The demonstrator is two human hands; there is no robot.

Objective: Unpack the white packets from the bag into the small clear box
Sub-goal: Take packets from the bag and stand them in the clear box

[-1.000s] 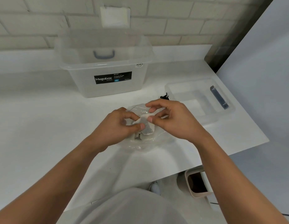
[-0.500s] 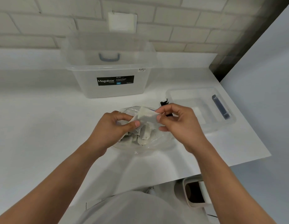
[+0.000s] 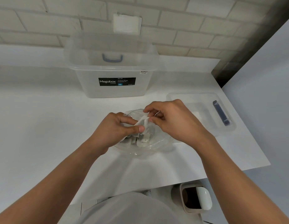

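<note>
Head camera looks down on a white table [image 3: 43, 135] where both hands meet just above centre. The right hand [image 3: 174, 120] pinches the top edge of one white packet [image 3: 146, 126] between thumb and forefinger; the packet hangs tilted from that pinch toward 7 o'clock, its lower end inside the mouth of the bag [image 3: 158, 143]. The left hand [image 3: 113, 130], at 9 o'clock of the packet, grips the bag at its left side with curled fingers, and its thumb tip touches the packet's left edge. The bag is clear, crumpled plastic lying on the table under both hands. More packets [image 3: 139, 140] lie heaped inside it, just below the raised one.

At 2 o'clock of the bag, near the table's right edge, sits the small clear box [image 3: 189, 95], low and lidless. A dark blue bar [image 3: 221, 115] lies along its right side. A pale flat patch shows on its floor by the right wrist, too faint to tell what it is.

At 12 o'clock, well apart from the hands, a large clear tub [image 3: 114, 91] labelled Megabox stands against the brick wall; nothing can be made out inside it. At 5 o'clock, below the table edge, a bin [image 3: 193, 199] stands on the floor.
</note>
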